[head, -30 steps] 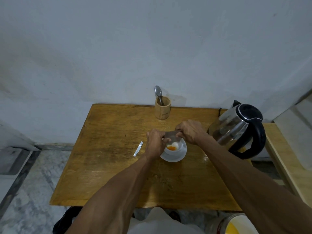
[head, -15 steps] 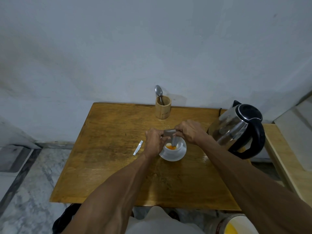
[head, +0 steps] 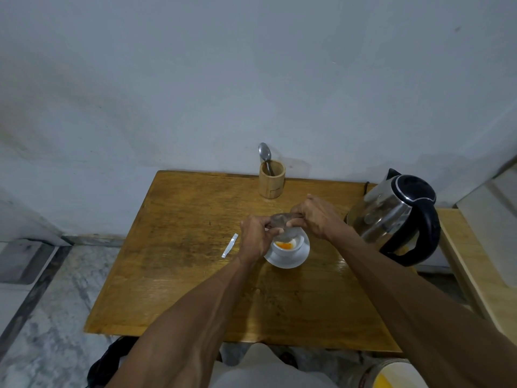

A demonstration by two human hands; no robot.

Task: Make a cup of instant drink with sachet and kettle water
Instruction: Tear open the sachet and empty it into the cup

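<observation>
Orange powder: heaped in white cup point(head: 288, 243) on saucer point(head: 288, 260), mid worktop point(head: 181, 219).
Sachet point(head: 281, 219): pinched by left hand point(head: 256, 238) and right hand point(head: 317, 217), over cup, likely for emptying.
Kettle point(head: 394, 217): right, untouched, near for pouring.
Spoon point(head: 265, 158): upright in wooden holder point(head: 271, 179).
Torn strip point(head: 230, 245): left of cup.
Unclear: sachet mouth blurred; fingertips hidden.

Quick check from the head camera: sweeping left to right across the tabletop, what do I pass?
Torn sachet strip → left hand → sachet held over the cup on its saucer → right hand → kettle. The spoon holder at the back overlaps this span, so I left it out.
</observation>
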